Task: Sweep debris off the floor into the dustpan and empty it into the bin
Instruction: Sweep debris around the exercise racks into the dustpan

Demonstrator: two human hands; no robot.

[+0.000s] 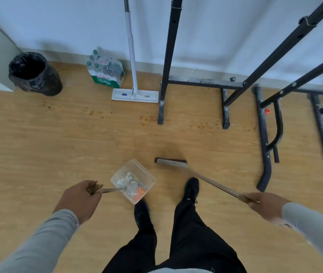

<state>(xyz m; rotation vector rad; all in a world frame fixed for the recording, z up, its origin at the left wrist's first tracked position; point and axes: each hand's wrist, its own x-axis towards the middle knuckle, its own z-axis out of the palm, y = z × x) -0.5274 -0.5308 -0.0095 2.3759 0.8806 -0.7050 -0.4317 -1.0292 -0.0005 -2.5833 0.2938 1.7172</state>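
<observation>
My left hand (81, 200) grips the thin handle of a clear dustpan (137, 170), which hangs over the floor in front of my feet with white and orange scraps in it. My right hand (265, 205) holds the long handle of a broom (202, 177); its dark head (171, 160) is just right of the dustpan. Small brown crumbs (146, 118) are scattered over the wooden floor further ahead. The bin (32, 73), lined with a black bag, stands at the far left near the wall.
A pack of water bottles (105, 69) and a white flat mop (135, 95) stand against the wall. Black metal rack frames (225, 107) occupy the floor at the right. My black shoes (191, 190) are below the dustpan.
</observation>
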